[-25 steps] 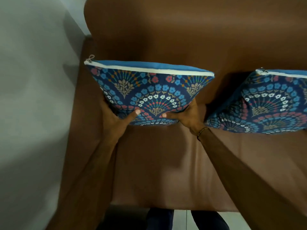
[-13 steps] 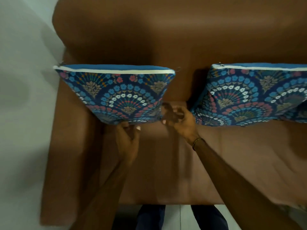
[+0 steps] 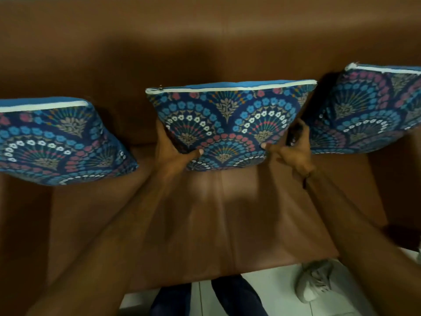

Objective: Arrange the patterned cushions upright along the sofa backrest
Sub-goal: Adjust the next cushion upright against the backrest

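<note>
Three blue patterned cushions with white zip edges stand upright against the brown sofa backrest. The left cushion leans at the left edge of view, with no hand on it. The middle cushion is held at both lower sides: my left hand grips its lower left corner, thumb on the front face, and my right hand grips its lower right corner. The right cushion stands just beyond my right hand and is cut off by the frame.
The brown sofa seat stretches below the cushions. White tiled floor shows at the bottom, with my dark trouser legs and a grey-white shoe lying on it.
My hands let go of the left cushion and moved right to the middle cushion, which both now grip. My view shifted right, bringing a third cushion into sight.
</note>
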Demonstrator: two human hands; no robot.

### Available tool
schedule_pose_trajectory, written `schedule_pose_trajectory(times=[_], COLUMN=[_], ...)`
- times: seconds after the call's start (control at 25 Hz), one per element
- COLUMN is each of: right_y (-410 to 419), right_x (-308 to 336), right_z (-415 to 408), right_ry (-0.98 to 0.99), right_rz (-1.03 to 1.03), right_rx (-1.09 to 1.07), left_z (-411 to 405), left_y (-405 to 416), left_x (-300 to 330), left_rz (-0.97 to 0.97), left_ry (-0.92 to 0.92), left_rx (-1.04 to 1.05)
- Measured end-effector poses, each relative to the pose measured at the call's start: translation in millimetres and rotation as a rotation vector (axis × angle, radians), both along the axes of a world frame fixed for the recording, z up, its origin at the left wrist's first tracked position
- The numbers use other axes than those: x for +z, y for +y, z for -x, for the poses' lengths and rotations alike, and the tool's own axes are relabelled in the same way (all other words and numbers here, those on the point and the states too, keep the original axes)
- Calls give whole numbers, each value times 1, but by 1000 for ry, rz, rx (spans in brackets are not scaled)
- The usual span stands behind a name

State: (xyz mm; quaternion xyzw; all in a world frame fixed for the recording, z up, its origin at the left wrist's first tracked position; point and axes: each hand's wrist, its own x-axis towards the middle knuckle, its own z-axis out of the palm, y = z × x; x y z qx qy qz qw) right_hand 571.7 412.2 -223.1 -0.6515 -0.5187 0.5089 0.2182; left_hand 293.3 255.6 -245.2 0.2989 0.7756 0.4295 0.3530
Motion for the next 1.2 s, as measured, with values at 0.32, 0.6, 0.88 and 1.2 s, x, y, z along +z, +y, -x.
schedule_pose_trajectory(times=[0.32, 0.6, 0.88, 1.2], right_y=[10, 3, 30, 188], right_x=[6, -4, -46, -7], right_z=[21, 2, -129, -287], right_ry=[121, 130, -108, -70], right_rz=[-3, 47, 66, -144], right_rx=[98, 59, -89, -213], left_z=[-30, -79, -210, -314], left_y=[-2, -17, 33, 224], left_x=[-3, -15, -8, 11], left_rz=[-35, 159, 104, 2], left_ry=[122, 49, 9, -108], left_rx=[122, 228, -183, -116])
